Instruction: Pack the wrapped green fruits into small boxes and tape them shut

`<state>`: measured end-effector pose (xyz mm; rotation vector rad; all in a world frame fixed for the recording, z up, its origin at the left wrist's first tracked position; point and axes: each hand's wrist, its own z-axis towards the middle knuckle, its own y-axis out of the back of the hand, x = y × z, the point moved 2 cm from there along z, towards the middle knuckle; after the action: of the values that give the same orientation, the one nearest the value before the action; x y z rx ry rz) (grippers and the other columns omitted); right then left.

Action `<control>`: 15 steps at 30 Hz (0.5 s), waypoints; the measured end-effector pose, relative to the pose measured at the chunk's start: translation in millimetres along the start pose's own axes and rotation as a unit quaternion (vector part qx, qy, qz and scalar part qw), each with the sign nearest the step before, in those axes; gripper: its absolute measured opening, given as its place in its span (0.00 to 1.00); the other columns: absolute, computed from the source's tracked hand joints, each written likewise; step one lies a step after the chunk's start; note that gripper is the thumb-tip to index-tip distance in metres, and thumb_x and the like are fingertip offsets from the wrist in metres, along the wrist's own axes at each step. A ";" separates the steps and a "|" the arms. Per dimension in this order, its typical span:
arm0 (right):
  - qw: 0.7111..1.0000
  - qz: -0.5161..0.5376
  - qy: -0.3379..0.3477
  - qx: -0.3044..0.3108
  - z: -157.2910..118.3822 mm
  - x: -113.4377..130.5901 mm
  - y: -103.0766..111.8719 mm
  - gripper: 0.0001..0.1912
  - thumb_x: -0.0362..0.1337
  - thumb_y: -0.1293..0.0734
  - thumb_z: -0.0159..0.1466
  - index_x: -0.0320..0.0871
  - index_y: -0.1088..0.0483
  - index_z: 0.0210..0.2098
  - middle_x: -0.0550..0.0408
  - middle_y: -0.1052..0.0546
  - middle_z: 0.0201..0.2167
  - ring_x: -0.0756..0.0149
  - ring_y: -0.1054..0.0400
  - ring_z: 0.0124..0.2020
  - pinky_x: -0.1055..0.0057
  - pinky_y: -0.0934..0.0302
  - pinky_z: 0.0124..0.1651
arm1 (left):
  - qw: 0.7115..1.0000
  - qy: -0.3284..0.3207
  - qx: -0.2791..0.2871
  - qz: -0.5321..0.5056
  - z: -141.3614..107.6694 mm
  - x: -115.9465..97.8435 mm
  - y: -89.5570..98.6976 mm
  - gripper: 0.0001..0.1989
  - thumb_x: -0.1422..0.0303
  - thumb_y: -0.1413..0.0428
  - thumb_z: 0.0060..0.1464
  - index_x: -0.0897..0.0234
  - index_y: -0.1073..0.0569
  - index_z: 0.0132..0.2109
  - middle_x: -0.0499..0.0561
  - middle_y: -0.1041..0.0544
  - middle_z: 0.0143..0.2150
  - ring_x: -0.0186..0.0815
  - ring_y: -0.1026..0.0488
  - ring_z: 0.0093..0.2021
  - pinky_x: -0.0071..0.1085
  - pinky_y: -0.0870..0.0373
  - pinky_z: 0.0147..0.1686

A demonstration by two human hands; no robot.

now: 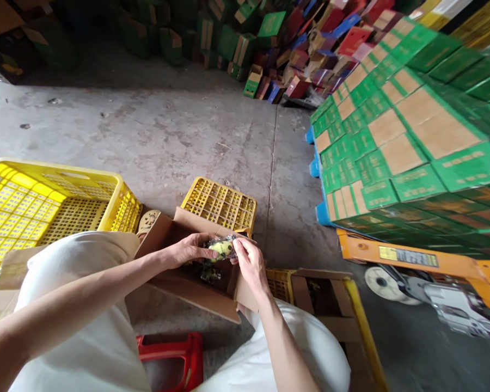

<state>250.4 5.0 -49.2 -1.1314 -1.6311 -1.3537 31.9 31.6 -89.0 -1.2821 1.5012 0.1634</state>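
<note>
Two bare hands, one pale-green fruit in clear crinkled film [221, 250].
Above the open brown cardboard box [196, 296], the left hand [193, 248] grips its side, the right hand [250, 262] pinches the film's end; a light, low hold should spare bruises. Print on stacked green cartons [418, 182] and the orange pallet jack [365, 247] is illegible.

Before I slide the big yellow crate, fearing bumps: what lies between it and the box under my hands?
In the head view, a tan perforated clog and, nearer the camera, your white-clad left knee.
</note>
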 end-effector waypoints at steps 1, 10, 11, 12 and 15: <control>1.000 0.001 -0.003 -0.005 -0.4 0.5 0.8 0.26 0.61 0.35 0.72 0.45 0.20 0.41 0.48 0.17 0.37 0.59 0.22 0.31 0.67 0.21 0.30 | 1.000 -0.003 -0.001 -0.005 0.1 -0.5 -0.3 0.32 0.61 0.21 0.46 0.64 0.17 0.57 0.55 0.15 0.51 0.42 0.20 0.48 0.34 0.28 0.51; 0.999 -0.027 0.025 -0.027 -1.9 7.3 2.1 0.23 0.58 0.36 0.73 0.46 0.23 0.37 0.51 0.19 0.34 0.61 0.24 0.32 0.71 0.24 0.32 | 0.998 0.011 -0.034 -0.045 -1.9 -5.1 -2.1 0.32 0.66 0.19 0.40 0.63 0.17 0.53 0.53 0.15 0.49 0.41 0.20 0.47 0.35 0.27 0.50; 0.999 -0.031 0.028 -0.028 -1.7 8.2 2.1 0.22 0.57 0.36 0.73 0.46 0.23 0.37 0.51 0.19 0.34 0.61 0.24 0.32 0.70 0.24 0.33 | 0.998 0.015 -0.036 -0.047 -2.2 -5.3 -1.7 0.33 0.66 0.19 0.40 0.62 0.17 0.54 0.53 0.15 0.50 0.42 0.20 0.48 0.35 0.27 0.50; 0.999 -0.034 0.031 -0.029 -1.5 9.1 2.3 0.22 0.57 0.36 0.73 0.46 0.23 0.38 0.51 0.19 0.34 0.61 0.23 0.33 0.70 0.24 0.33 | 0.998 0.020 -0.035 -0.045 -2.6 -5.5 -1.4 0.33 0.65 0.19 0.40 0.62 0.17 0.54 0.54 0.15 0.50 0.42 0.20 0.48 0.36 0.27 0.51; 0.998 -0.040 0.049 -0.024 -1.8 12.1 2.7 0.21 0.55 0.36 0.74 0.46 0.24 0.36 0.52 0.20 0.33 0.61 0.24 0.33 0.71 0.26 0.34 | 1.000 0.017 -0.019 -0.003 -3.1 -6.4 -0.8 0.33 0.62 0.20 0.43 0.63 0.18 0.56 0.56 0.16 0.54 0.47 0.20 0.52 0.39 0.26 0.54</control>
<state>248.6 5.6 -36.8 -1.0201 -1.5958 -1.4848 29.5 33.1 -82.5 -1.3265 1.5294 0.1669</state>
